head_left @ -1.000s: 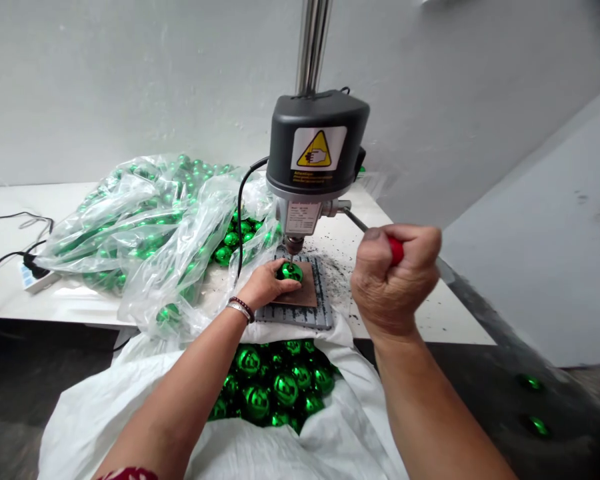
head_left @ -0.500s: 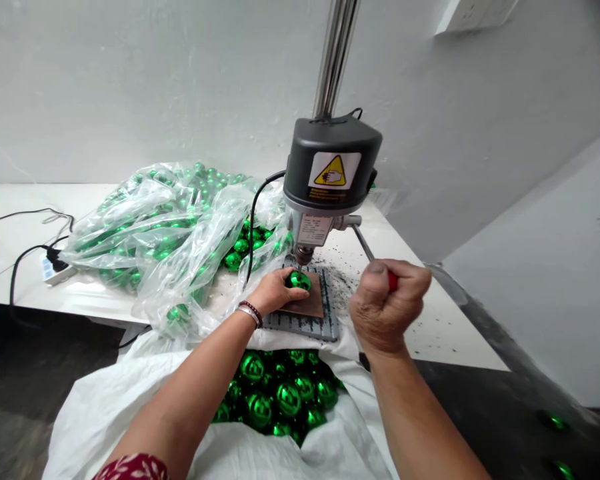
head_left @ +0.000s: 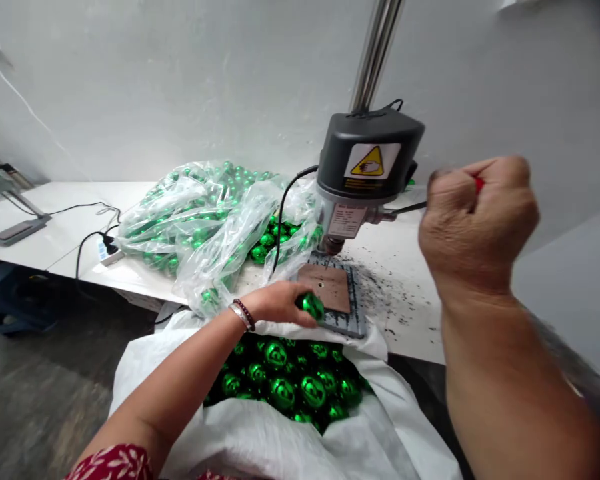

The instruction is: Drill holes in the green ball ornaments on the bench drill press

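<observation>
A shiny green ball (head_left: 311, 307) is held in my left hand (head_left: 285, 303), over the front edge of the drill press base (head_left: 347, 325). On that base lies a brown board (head_left: 330, 287) with a small hole in it. The dark drill press head (head_left: 370, 157) with its chuck (head_left: 335, 247) is above the board. My right hand (head_left: 480, 227) is closed around the red-tipped lever (head_left: 410, 208), raised to the right of the head. Below my left hand, a white sack (head_left: 155, 360) stands open with several green balls (head_left: 283, 393) inside.
Clear plastic bags (head_left: 200, 220) full of green balls lie on the white table (head_left: 60, 247) to the left. Dark shavings (head_left: 393, 300) are scattered right of the base. A power strip (head_left: 109, 255) and cables sit further left, with a blue stool (head_left: 10, 293) below.
My left hand has pulled the green ball off the board, toward the sack. My right hand has risen with the lever. The view has shifted left.
</observation>
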`<state>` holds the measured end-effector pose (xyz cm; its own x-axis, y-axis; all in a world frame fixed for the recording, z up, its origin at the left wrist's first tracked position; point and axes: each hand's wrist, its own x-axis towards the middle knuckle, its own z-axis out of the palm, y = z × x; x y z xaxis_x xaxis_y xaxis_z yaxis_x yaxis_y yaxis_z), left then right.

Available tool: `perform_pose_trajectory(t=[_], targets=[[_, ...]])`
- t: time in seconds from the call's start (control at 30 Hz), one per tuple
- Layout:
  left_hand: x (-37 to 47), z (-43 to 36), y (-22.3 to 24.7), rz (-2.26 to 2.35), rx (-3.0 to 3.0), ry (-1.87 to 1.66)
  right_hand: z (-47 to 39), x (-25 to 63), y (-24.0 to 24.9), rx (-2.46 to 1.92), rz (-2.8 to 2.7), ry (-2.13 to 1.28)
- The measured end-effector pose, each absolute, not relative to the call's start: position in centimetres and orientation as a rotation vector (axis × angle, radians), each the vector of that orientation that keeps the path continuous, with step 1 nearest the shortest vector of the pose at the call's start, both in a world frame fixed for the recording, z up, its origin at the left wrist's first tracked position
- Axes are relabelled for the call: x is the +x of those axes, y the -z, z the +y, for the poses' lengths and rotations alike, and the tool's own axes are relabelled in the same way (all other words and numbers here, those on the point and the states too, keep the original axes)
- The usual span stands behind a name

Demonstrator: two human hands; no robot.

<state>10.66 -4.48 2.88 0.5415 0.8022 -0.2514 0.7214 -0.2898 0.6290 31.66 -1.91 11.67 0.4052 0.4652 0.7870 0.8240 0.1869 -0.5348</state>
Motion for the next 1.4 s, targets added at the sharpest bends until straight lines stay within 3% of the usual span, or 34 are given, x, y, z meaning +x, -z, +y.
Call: perform_pose_trajectory(t=[0.13, 0.23, 0.3, 0.4, 0.5, 0.6, 0.67, 0.87, 1.07, 1.17, 1.27, 1.4], targets=[[6.6, -7.1, -4.1, 1.029, 1.94, 0.317, -1.6, 32.1, -11.2, -1.469, -1.249, 0.386], [3.9, -8.7, -3.6, 1.124, 1.761, 0.443, -1.6, 32.1, -11.2, -1.506, -1.22, 0.374], [2.6, -8.8, -3.6, 1.183, 1.742, 0.283, -1.8, 31.9, -11.4, -1.551, -1.199, 0.344], [1.9, -7.5, -4.7, 1.341, 1.746, -0.269, -2.0, 31.4, -11.7, -1.595, -1.163, 0.312], [1.9, -5.4, -6.0, 1.918, 1.859, -0.752, -2.2, 31.1, -11.9, -1.603, -1.122, 0.283], [1.0, -4.9, -5.6, 2.503, 1.96, -0.924, -2.2, 31.1, -11.8, -1.53, -1.129, 0.287], [-0.3, -5.7, -4.0, 2.625, 1.9, -0.865, -2.2, 31.2, -11.5, -1.463, -1.139, 0.306], [-3.2, -6.5, -0.5, 2.407, 1.599, -0.789, -2.6, 31.3, -10.9, -1.328, -1.177, 0.328], [0.1, 1.2, -10.3, 2.3, 1.953, -1.464, -3.1, 31.1, -11.4, -1.375, -1.172, 0.274], [0.6, 2.6, -12.7, 2.073, 2.136, -1.719, -3.2, 31.0, -11.4, -1.367, -1.171, 0.261], [-1.2, 0.9, -10.5, 2.137, 2.117, -1.559, -3.1, 31.1, -11.1, -1.351, -1.161, 0.292], [-4.7, -3.2, -5.7, 2.221, 2.06, -0.824, -3.0, 31.3, -10.5, -1.323, -1.169, 0.313]])
